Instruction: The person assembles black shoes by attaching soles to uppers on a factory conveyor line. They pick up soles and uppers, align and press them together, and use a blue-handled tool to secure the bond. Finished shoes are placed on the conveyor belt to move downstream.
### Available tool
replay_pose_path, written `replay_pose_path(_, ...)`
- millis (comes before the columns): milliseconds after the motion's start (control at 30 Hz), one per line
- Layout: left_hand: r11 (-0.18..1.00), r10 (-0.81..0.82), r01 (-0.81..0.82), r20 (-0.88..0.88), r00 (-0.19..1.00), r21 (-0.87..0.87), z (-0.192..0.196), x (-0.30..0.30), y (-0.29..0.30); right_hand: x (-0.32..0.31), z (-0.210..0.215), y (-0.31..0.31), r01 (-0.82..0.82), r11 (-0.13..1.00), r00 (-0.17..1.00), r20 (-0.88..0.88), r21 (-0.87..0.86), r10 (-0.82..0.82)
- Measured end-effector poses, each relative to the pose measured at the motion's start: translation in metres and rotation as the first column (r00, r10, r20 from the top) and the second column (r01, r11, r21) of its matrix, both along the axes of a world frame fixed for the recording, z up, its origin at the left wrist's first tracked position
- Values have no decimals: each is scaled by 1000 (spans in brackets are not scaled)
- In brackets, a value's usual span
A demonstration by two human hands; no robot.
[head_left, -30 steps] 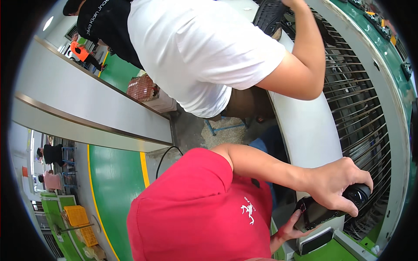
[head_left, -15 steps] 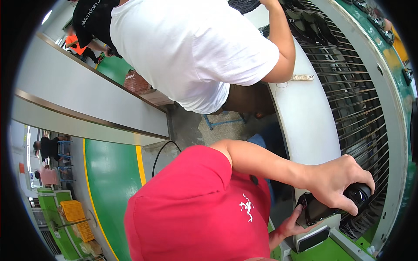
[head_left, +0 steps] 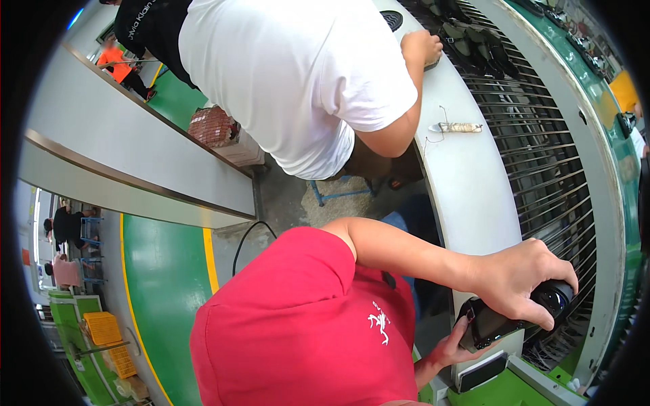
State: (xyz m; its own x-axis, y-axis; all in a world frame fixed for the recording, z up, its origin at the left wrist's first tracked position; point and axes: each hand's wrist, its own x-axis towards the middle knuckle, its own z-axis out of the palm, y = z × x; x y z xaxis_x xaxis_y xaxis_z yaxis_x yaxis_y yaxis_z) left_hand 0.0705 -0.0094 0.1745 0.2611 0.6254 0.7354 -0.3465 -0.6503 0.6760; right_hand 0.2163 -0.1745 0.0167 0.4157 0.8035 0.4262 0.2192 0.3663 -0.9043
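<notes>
My left hand (head_left: 518,281) clasps the glossy black shoe (head_left: 495,327) from above, thumb and fingers curled around its rounded end; my right hand (head_left: 449,349) pinches the other end (some fingertips hidden). It sits over the bench's (head_left: 474,193) near end, lengthwise across it.

**Dark glossy shoe (head_left: 489,328) held at both ends**

The left hand (head_left: 525,279) grips the shoe from above, thumb and fingers spread around its rounded end; the right hand (head_left: 452,348) supports the opposite end. A rack of metal rods (head_left: 542,155) lies beside the left hand's fingers. Near the right hand sits a flat black rectangular object (head_left: 482,372). Well apart from both hands, a pale wrapped stick (head_left: 462,127) rests on the white bench (head_left: 474,186); farther off is a co-worker's hand (head_left: 421,47).
</notes>
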Motion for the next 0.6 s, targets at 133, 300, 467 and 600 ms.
replay_pose_path(133,1000,-14,14,-6,1000,-26,1,-1,-1,-10,5,2,41,998,998,-36,-38,-42)
replay_pose_path(300,1000,12,-12,-6,1000,-28,4,-10,-3,-2,-6,0,9,1000,1000,-3,-9,-9)
replay_pose_path(467,1000,20,-20,9,1000,-18,1,-8,0,-14,10,2,64,998,986,152,9,-65)
replay_pose_path(600,998,-11,9,-27,1000,-62,4,-9,0,-16,14,2,44,999,992,122,-20,-41)
